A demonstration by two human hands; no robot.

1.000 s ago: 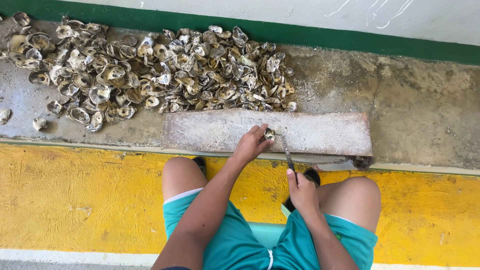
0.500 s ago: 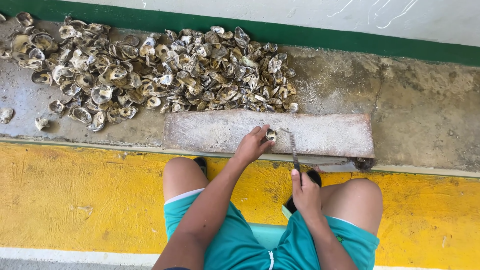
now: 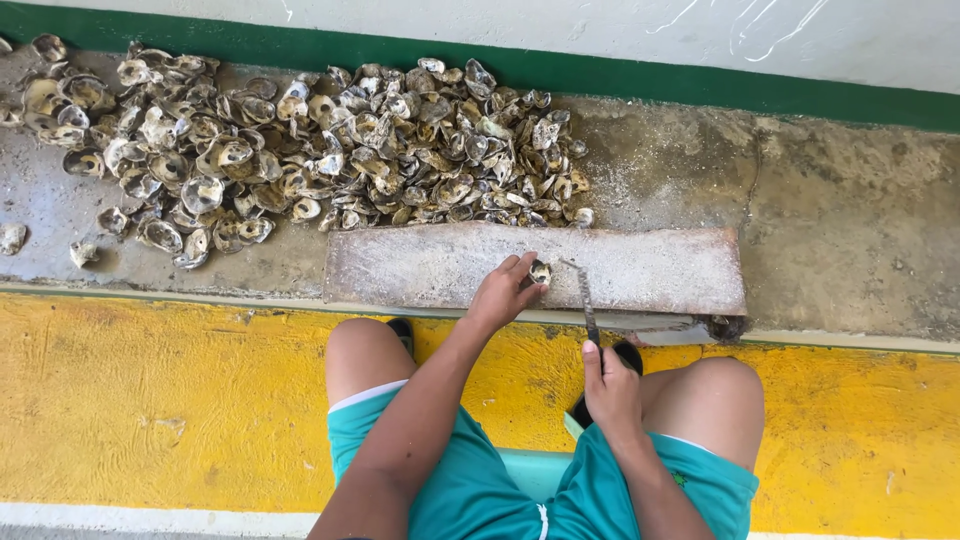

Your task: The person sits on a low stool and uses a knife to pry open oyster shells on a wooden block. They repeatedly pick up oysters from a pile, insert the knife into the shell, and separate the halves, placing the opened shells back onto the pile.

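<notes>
Your left hand (image 3: 503,295) rested on the grey stone slab (image 3: 660,270), its fingertips (image 3: 528,272) pinching a small oyster (image 3: 540,271) against the surface. Your right hand (image 3: 611,388) gripped a thin dark knife (image 3: 587,300) by the handle, the blade running up from your thumb and ending just right of the shell at your left fingertips. Beyond those fingers, past the slab's far edge, lay a broad heap of empty shells (image 3: 300,150) on the concrete ledge (image 3: 850,210). Below your wrists were your bare knees and teal shorts (image 3: 470,480), over a yellow painted floor (image 3: 150,410).
</notes>
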